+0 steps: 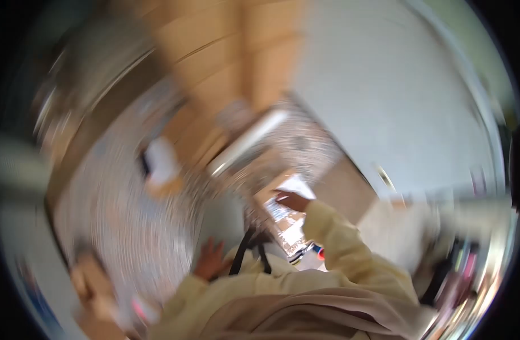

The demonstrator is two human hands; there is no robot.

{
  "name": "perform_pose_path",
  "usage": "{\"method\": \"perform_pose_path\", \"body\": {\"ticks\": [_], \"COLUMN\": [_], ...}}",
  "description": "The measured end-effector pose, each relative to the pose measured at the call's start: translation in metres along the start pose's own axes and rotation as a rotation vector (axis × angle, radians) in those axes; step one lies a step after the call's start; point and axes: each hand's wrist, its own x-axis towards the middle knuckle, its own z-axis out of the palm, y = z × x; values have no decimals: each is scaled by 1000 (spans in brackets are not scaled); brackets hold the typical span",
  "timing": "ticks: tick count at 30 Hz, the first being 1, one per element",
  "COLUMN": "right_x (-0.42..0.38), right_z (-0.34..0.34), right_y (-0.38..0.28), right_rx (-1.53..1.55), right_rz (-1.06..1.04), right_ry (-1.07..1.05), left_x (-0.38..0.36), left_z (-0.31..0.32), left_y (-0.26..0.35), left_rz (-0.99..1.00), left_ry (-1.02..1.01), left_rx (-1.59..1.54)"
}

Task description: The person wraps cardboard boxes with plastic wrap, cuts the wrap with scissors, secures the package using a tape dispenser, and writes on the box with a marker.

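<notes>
My left hand (212,262) rests on my grey trouser leg (220,218), its fingers spread and nothing in them. Black straps (244,252) hang from my waist just beside it. My right hand (294,200), at the end of a cream sleeve (342,241), reaches over an open cardboard box (265,195). White papers or packets (294,233) lie in the box, right under the hand. Motion smears its fingers, and I cannot tell whether they grip anything. Something small with red and blue on it (318,249) sits at the near end of the box.
Tall wooden drawers (214,51) stand ahead, and a pale door or panel (396,96) rises on the right. A white and dark object (159,158) is on the patterned rug (112,204) at left. Blurred colourful items (463,260) crowd the lower right.
</notes>
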Motion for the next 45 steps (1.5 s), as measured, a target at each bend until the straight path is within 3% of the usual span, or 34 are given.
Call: {"method": "perform_pose_path", "body": {"ticks": [1, 4, 5, 6, 8, 9, 10, 11, 12, 14, 16, 18, 20, 22, 24, 26, 28, 29, 32, 40, 43, 45], "right_x": [-1, -32, -44, -62, -105, -139, -167, -195, -216, -245, -244, -238, -194, -147, -92, -58, -61, -65, -70, -61, -54, -52], "right_z": [-2, 5, 17, 26, 85, 111, 142, 188, 234, 306, 327, 355, 330, 321, 300, 314, 326, 329, 331, 328, 332, 345], "right_y": [-42, -69, -68, -78, -81, -82, -103, -113, -129, -174, -227, -210, -201, -181, -199, -202, -208, -214, -234, -270, -293, -308], "right_rx": [186, 71, 23, 83, 263, 284, 371, 495, 450, 591, 733, 874, 603, 652, 633, 353, 404, 412, 577, 797, 922, 906], "right_rz": [414, 532, 619, 731, 803, 865, 1050, 1174, 1354, 1656, 1613, 1419, 1509, 1426, 1643, 1861, 1840, 1811, 1784, 1746, 1692, 1671], "right_ry": [-14, 174, 289, 404, 832, 1010, 1113, 1215, 1281, 922, 892, 1041, 1130, 1105, 1030, 924, 984, 1073, 1096, 1081, 1018, 1015], "left_x": [5, 58, 73, 107, 178, 151, 147, 153, 172, 170, 154, 132, 123, 175, 252, 255, 295, 310, 314, 334, 318, 300], "left_z": [-25, -49, -55, -60, -55, -80, -91, -93, -85, -74, -66, -56, -39, 5, 62, 91, 124, 135, 136, 137, 140, 139], "left_y": [7, -30, -39, -64, -108, -23, 17, 35, 37, 61, 102, 126, 142, 146, 121, 123, 83, 61, 53, 52, 72, 101], "left_rz": [4, 277, 508, 613, 590, 571, 578, 577, 699, 917, 1064, 1208, 1144, 988, 1144, 756, 718, 813, 867, 725, 655, 417], "left_ry": [-143, -327, -321, -398, -757, -720, -739, -759, -672, -431, -338, -430, -445, -682, -355, -289, -326, -163, -114, -116, -205, -429], "left_rx": [70, 267, 245, 333, 125, 579, 776, 964, 953, 998, 1004, 622, 681, 541, 773, 1327, 1232, 1200, 1103, 1130, 1179, 1457]}}
